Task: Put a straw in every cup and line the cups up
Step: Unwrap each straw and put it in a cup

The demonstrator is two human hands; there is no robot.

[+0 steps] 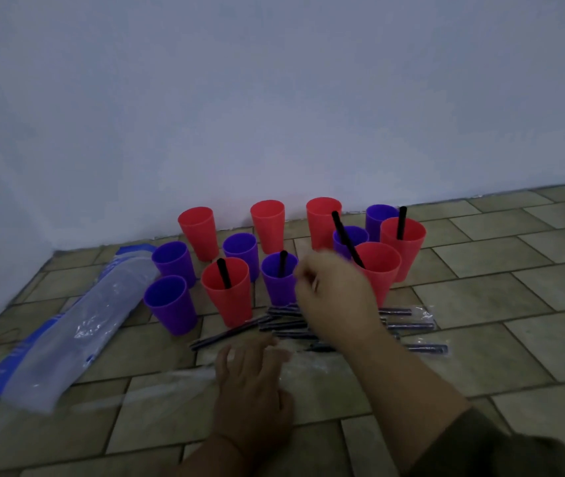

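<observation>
Right hand raised, fingers curled, blurred: can't tell if it grips anything. It sits just beside a purple cup, over wrapped straws on the floor. Left hand lies flat, fingers relaxed, on a clear wrapper. 12 cups stand behind; 4 hold black straws.

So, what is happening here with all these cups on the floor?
A person is putting black straws into red and purple cups on the tiled floor. Four cups hold a straw; eight do not yet. The left hand rests flat on a clear wrapper. The right hand is above the wrapped straws, blurred, so I cannot tell if its fingers hold anything. The cups stand in a loose cluster, not a line.
</observation>
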